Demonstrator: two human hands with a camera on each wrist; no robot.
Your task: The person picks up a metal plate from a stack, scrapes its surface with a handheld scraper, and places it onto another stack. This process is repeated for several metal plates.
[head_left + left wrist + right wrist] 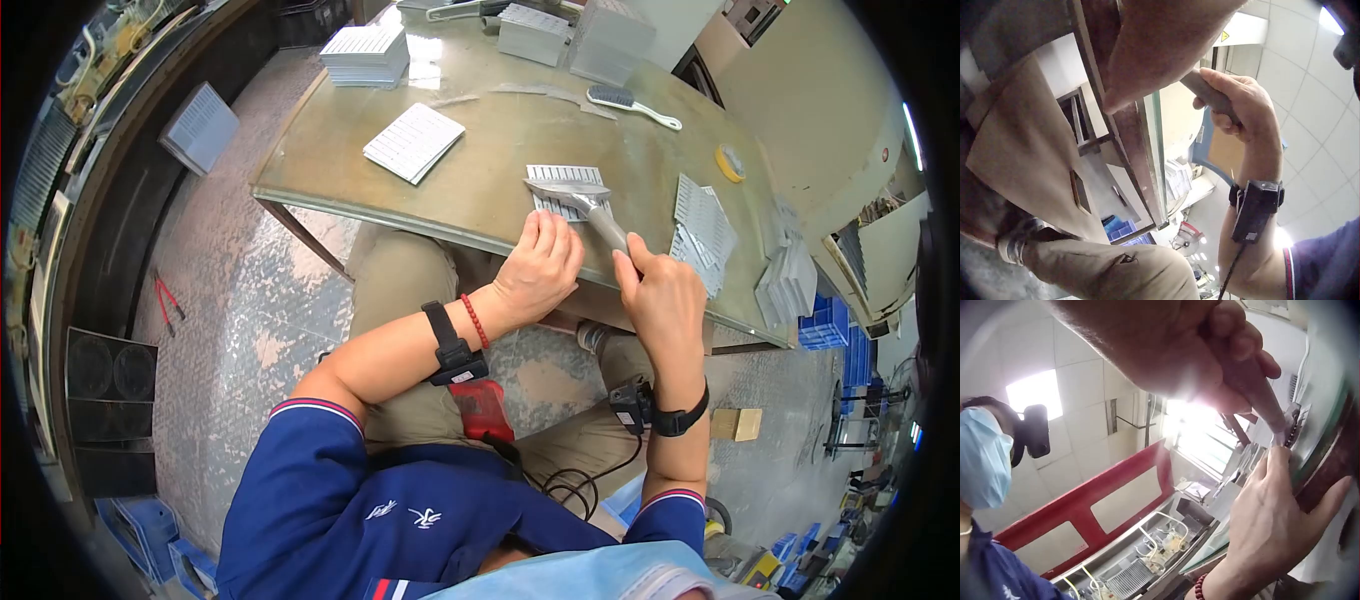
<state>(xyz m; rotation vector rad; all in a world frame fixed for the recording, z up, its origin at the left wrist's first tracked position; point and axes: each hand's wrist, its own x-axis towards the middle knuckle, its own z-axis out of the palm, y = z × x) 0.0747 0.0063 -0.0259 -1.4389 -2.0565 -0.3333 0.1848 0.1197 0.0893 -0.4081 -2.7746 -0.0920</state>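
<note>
My right hand (663, 295) grips the grey handle (607, 228) of a scraper-like tool with a broad, pointed metal blade (565, 188). The blade lies across a small white slotted plate (563, 173) close to the table's front edge, covering its middle. At the plate's near side are the fingertips of my left hand (540, 262), right beside the blade. In the right wrist view the left hand (1272, 515) has its fingers stretched toward the blade and its thumb spread away from them. The left wrist view shows the right hand's fingers wrapped around the handle (1210, 94).
On the glass-topped table (480, 140) lie a white slotted stack (415, 143), a taller stack (365, 56), loose slotted plates (703, 232), a brush (635, 103) and a yellow tape roll (730, 162). More stacks stand at the back. Red-handled pliers (166, 301) lie on the floor.
</note>
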